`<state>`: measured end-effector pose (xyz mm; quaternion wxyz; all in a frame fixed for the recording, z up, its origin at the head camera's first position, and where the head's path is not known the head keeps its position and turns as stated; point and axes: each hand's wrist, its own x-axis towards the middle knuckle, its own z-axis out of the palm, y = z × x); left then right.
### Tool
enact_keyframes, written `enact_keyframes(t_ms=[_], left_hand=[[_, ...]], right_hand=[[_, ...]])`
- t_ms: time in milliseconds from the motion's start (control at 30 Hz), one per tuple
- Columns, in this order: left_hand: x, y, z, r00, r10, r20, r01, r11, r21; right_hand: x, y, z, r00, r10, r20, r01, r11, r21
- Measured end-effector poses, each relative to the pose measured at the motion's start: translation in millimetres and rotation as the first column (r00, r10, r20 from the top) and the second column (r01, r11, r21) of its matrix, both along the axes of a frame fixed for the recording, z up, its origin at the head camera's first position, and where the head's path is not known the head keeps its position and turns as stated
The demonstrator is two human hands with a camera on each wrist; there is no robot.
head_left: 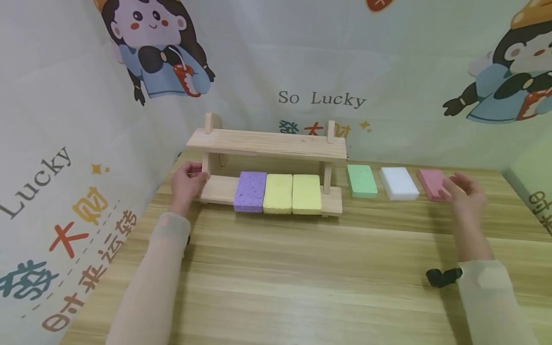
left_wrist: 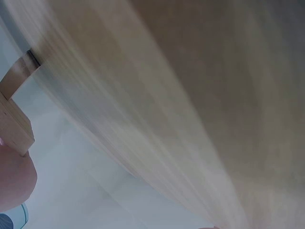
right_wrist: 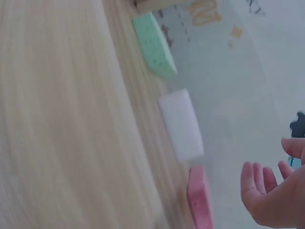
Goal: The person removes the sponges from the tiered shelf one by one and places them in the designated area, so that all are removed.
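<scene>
My left hand (head_left: 187, 186) holds the left end of a small two-tier wooden rack (head_left: 267, 143), fingers behind the upright and thumb in front. In the left wrist view a fingertip (left_wrist: 16, 176) lies against the wood. On the rack's lower board sit a purple sponge (head_left: 250, 191) and two yellow sponges (head_left: 306, 194), side by side. My right hand (head_left: 467, 194) hovers by a pink sponge (head_left: 430, 184) with loosely bent fingers, overlapping its right edge in the head view. In the right wrist view a gap shows between that hand (right_wrist: 276, 200) and the pink sponge (right_wrist: 199, 198).
A green sponge (head_left: 362, 181) and a white sponge (head_left: 398, 183) lie in a row between the rack and the pink one. All stand on a wood-grain table (head_left: 310, 278). A printed cloth (head_left: 401, 81) hangs behind the table and along its left side.
</scene>
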<state>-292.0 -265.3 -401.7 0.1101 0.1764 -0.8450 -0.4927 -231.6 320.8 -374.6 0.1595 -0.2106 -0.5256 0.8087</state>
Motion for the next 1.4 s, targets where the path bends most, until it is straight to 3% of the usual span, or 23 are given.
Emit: enact_keyframes(t_ms=[133,333,600,833,1033,1200,1400], left_hand=[[0.2,-1,0.0,1.000,-0.006,0.016,0.006,1.000,-0.002],[-1.4,-2,-0.2,0.999,0.002,0.034,-0.002,1.000,0.010],[-1.1,-1,1.6,1.000,0.000,0.023,0.000,1.000,0.012],[-0.2,0,1.3,1.000,-0.004,0.011,0.004,1.000,0.008],[-0.9,-2,0.1,1.000,-0.006,-0.003,0.006,1.000,-0.006],[-0.1,-1,1.0,1.000,-0.012,0.000,0.012,1.000,-0.003],[0.0,0,1.1,1.000,-0.004,0.000,0.004,1.000,0.000]], right_hand=[[7.4,-17,3.1,0.984,0.169,-0.048,-0.169,0.986,0.014],[13.5,-40,2.8,0.927,0.345,-0.147,-0.335,0.938,0.087],[17.7,-62,0.8,0.897,0.420,-0.140,-0.395,0.902,0.172],[18.3,-78,-0.1,0.864,0.498,-0.071,-0.454,0.833,0.315],[19.6,-93,0.8,0.831,0.554,-0.049,-0.503,0.786,0.359],[21.6,-104,0.2,0.822,0.569,-0.029,-0.520,0.770,0.368],[23.3,-114,0.5,0.810,0.586,0.025,-0.540,0.727,0.425]])
